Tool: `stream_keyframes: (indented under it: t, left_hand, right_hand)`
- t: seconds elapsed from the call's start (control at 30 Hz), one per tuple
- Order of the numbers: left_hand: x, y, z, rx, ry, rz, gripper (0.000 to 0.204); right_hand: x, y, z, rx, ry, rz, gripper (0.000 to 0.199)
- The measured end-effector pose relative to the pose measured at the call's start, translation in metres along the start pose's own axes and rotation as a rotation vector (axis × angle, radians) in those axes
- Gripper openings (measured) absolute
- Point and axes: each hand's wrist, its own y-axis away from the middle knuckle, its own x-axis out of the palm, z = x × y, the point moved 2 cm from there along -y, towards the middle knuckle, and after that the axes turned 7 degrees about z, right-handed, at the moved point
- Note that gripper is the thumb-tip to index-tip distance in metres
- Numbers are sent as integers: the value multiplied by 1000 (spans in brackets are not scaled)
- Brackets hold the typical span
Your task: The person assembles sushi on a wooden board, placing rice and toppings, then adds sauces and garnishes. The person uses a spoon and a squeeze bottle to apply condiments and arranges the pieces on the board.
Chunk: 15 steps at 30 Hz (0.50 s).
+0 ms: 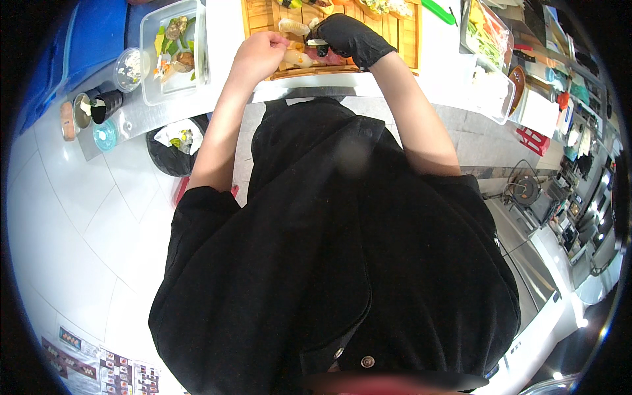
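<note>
A slatted wooden serving tray lies at the top of the view with several sushi pieces on it. My bare left hand is over its left edge, thumb and fingertips pinched together; whatever may be between them is too small to make out. In a black glove, my right hand is bent down over the middle of the tray, its fingers closed around something small and mostly hidden, with a white strip by the fingertips. Between the hands lie a whitish sushi piece, a pale orange-white one and a pinkish one.
To the left stand a clear plastic tub of leaves and garnishes, a round clear container and a black cup. A lined bin sits below the counter. Shredded vegetables fill a container on the right, near a green-handled tool.
</note>
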Motion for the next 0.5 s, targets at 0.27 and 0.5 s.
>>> stream_keyframes:
  t: [0.27,0.5]
  left_hand:
    - [12,-6,-9,16,31,-52,30]
    - [1,14,-14,111,167,-130,29]
  right_hand:
    - [5,-1,2,36,219,33,19]
    - [-2,11,19,-63,249,71,25]
